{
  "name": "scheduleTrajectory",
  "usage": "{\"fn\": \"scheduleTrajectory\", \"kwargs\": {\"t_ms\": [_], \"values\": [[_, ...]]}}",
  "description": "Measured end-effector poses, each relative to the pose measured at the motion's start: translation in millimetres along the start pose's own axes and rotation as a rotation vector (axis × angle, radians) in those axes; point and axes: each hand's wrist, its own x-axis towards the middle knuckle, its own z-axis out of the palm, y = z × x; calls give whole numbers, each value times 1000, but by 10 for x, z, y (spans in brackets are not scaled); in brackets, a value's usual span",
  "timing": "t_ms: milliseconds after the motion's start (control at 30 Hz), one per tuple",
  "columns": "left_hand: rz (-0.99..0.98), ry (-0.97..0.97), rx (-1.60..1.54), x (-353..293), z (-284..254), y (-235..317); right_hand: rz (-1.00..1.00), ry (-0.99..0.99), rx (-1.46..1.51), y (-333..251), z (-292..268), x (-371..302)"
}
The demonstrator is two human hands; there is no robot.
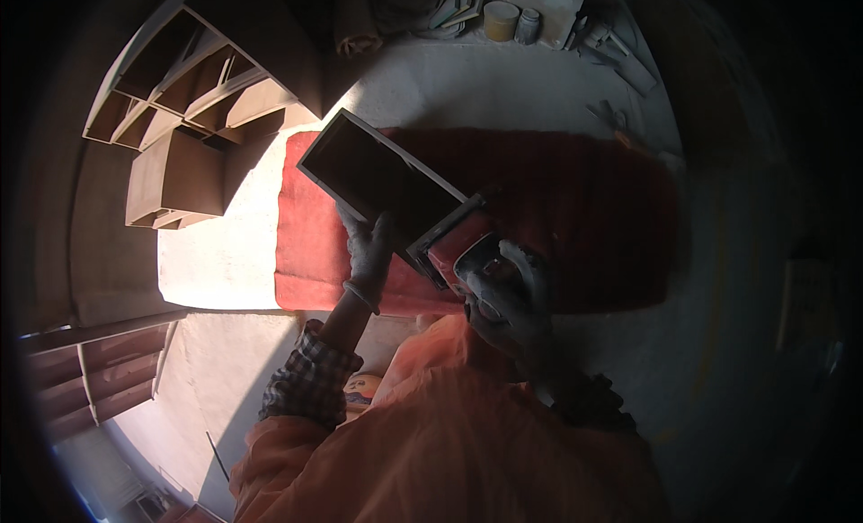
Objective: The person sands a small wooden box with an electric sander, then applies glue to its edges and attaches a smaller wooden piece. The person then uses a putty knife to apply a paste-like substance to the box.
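Note:
A dark, open rectangular wooden drawer [385, 183] is held tilted above a red cloth [584, 208] on the work surface. My left hand [367, 251], in a dusty glove, grips its near long side, with the thumb lying along the edge. At the drawer's near right end is a red and black power sander [457, 242], which appears to rest against the end board. My right hand [520, 298], gloved too, is wrapped round the sander's body. Deep shadow hides the contact and some of the right fingers.
At the far left stands a wooden cabinet frame [193, 82] with several compartments, and a wooden box [184, 181] just below it. A round tin [501, 21], a jar [529, 26] and loose hand tools [620, 66] lie along the back. A divided wooden panel [117, 375] is at lower left.

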Motion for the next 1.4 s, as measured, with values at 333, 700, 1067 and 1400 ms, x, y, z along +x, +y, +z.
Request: {"fn": "scheduleTrajectory", "kwargs": {"t_ms": [333,700,1067,1400], "values": [[190,53,283,41,-12,88,382,-5,148,866,-206,430],[-32,-334,-56,854,181,603,485,-257,-114,1566,-352,-22],[-338,-123,-495,-437,-882,595,402,-443,-451,2007,-565,-12],[-199,-263,-638,-875,-926,435,314,-503,-271,1169,-378,315]]}}
